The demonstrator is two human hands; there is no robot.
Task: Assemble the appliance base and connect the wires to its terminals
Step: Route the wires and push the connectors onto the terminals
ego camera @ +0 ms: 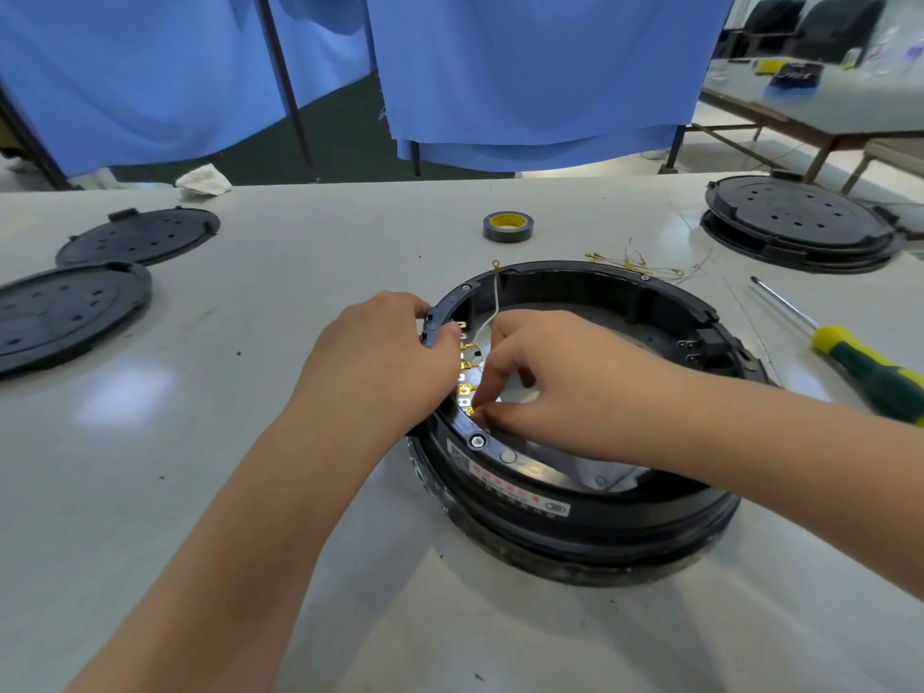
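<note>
Head-worn wide-angle view, facing forward and down, close over table

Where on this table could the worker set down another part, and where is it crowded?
Bare table lies between the two black covers and the tape roll, and along the near edge. It is crowded right of the appliance base: loose wires, screwdriver, stacked base.

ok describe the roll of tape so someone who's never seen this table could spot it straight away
Start at the big black ring-shaped appliance base in the middle of the pale table. Look just beyond its far rim, toward the blue curtains: the roll of tape lies flat there on its own. It is the only small dark ring with a yellow core; the other round black items are wide perforated discs.
</note>
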